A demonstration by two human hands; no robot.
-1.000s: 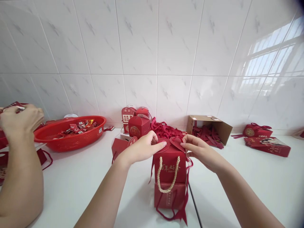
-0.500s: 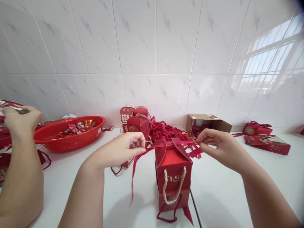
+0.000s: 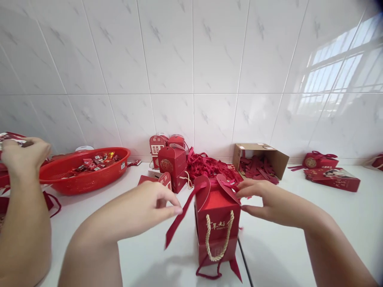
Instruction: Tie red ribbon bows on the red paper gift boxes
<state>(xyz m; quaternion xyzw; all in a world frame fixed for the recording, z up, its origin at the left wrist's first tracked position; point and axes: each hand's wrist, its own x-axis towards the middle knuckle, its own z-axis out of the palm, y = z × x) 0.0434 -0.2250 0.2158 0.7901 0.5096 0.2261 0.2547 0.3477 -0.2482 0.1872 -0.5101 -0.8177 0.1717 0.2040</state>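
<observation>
A red gift box (image 3: 220, 223) stands upright before me, with a gold rope handle (image 3: 220, 257) on its front and rounded flaps raised at the top. A red ribbon (image 3: 187, 207) comes out of the left flap and slants down to the left. My left hand (image 3: 158, 201) has its fingers curled and its thumb tip against this ribbon, left of the box. My right hand (image 3: 263, 195) is beside the right flap with thumb and fingers apart. Some ribbon shows behind that flap, close to the right fingertips.
Behind the box lies a heap of red ribbons (image 3: 206, 165), with several red boxes (image 3: 173, 161) to its left. A cardboard box (image 3: 278, 163) holds red strips. A red basin (image 3: 89, 179) contains sweets. At far left, another person's hand (image 3: 25, 155) holds a red packet.
The ribbon was stretched level between both hands; now its left end slants down. My right hand has moved left, lower and closer to the flap, its fingers spread.
</observation>
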